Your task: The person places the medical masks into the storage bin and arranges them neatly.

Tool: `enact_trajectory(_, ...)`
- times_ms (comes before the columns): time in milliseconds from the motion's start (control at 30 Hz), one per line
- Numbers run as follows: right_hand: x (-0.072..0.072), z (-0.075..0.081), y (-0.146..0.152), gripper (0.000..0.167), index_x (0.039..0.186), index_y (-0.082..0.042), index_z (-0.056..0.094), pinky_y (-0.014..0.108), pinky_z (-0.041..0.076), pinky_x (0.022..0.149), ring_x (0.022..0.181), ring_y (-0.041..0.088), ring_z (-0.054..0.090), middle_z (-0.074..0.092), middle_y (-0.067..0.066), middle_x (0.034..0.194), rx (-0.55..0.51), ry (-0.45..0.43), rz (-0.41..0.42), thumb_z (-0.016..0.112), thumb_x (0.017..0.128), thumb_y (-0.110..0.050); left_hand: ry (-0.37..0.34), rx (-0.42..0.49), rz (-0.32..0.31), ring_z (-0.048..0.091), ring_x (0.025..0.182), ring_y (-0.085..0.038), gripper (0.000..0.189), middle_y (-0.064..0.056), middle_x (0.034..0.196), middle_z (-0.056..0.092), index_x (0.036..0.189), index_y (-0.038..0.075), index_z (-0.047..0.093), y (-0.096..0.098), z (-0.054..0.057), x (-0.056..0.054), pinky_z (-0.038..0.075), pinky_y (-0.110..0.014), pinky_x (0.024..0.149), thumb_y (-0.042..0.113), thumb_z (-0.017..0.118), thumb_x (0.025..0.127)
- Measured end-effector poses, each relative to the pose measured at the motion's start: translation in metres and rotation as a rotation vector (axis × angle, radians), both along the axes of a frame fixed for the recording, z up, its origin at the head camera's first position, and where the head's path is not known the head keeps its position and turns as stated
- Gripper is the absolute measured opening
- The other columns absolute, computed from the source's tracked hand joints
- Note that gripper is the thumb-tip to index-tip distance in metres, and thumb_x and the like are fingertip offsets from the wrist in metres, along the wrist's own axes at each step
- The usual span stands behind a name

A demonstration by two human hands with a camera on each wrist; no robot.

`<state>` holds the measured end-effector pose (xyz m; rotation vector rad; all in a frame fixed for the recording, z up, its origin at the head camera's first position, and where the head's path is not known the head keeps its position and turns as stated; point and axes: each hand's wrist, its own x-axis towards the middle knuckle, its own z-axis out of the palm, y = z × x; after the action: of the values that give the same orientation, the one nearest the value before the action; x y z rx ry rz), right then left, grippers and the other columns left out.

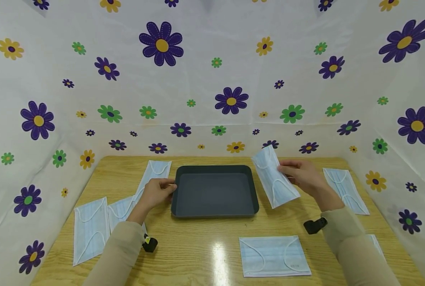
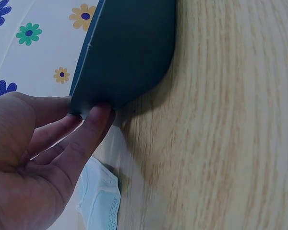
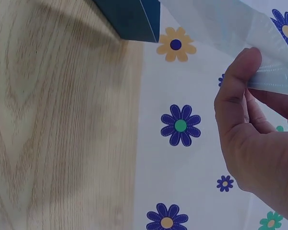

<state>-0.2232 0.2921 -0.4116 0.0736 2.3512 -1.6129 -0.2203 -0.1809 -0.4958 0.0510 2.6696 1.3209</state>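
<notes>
From the head, the wooden table [image 1: 191, 254] and floral cloth backdrop [image 1: 198, 47] are viewed forward and downward, from farther off. From the wrists, the left hand [image 2: 43, 163] and right hand [image 3: 259, 139] are seen close up, the scene turned sideways. The rectangular dark tray [image 1: 216, 194] is shared by all three.

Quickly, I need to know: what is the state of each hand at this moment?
Left hand: holding the dark tray by its edge.
Right hand: pinching a light blue face mask.
</notes>
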Motion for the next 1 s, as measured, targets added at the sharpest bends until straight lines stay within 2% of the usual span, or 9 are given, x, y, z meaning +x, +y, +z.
enact_trajectory(167,-0.002,-0.001,-0.01,0.052,0.145,0.011,0.051,0.025,0.06,0.086,0.098,0.013,0.066,0.065,0.006,0.121,-0.027,-0.019,0.015,0.063,0.107,-0.023,0.0,0.018,0.007,0.076,0.088,-0.02,0.036,-0.019,0.112,0.079,0.134,0.001,0.071,0.0,-0.001,0.0,0.06,-0.035,0.081,0.021,0.068,0.104)
enact_trajectory(400,-0.005,-0.002,-0.024,0.049,0.143,0.01,0.053,0.024,0.059,0.085,0.097,0.012,0.066,0.067,-0.001,0.112,-0.075,-0.037,0.028,0.065,0.106,-0.02,0.009,0.027,0.012,0.076,0.082,-0.018,0.035,-0.02,0.11,0.079,0.132,0.0,0.072,0.001,0.001,0.001,0.06,-0.032,0.078,0.019,0.068,0.104)
enact_trajectory(633,-0.008,-0.004,-0.041,0.048,0.143,0.011,0.053,0.024,0.059,0.085,0.097,0.013,0.066,0.067,0.003,0.115,-0.086,-0.035,0.067,0.064,0.106,-0.019,0.002,0.038,0.013,0.077,0.08,-0.02,0.035,-0.021,0.112,0.078,0.133,-0.001,0.071,0.001,0.001,0.002,0.061,-0.034,0.077,0.018,0.067,0.104)
enact_trajectory(800,-0.013,-0.007,-0.054,0.047,0.143,0.011,0.054,0.025,0.06,0.084,0.097,0.013,0.068,0.068,0.007,0.118,-0.106,-0.031,0.095,0.064,0.106,-0.017,-0.011,0.041,0.019,0.077,0.08,-0.019,0.035,-0.021,0.112,0.078,0.134,-0.001,0.071,0.003,0.001,0.002,0.061,-0.031,0.075,0.019,0.068,0.104)
enact_trajectory(1000,-0.018,-0.008,-0.069,0.045,0.141,0.01,0.057,0.025,0.06,0.083,0.096,0.014,0.068,0.069,0.012,0.121,-0.109,-0.037,0.102,0.065,0.105,-0.016,-0.014,0.058,0.019,0.077,0.08,-0.02,0.036,-0.023,0.114,0.077,0.135,-0.002,0.07,0.003,0.001,0.003,0.062,-0.032,0.074,0.017,0.067,0.104)
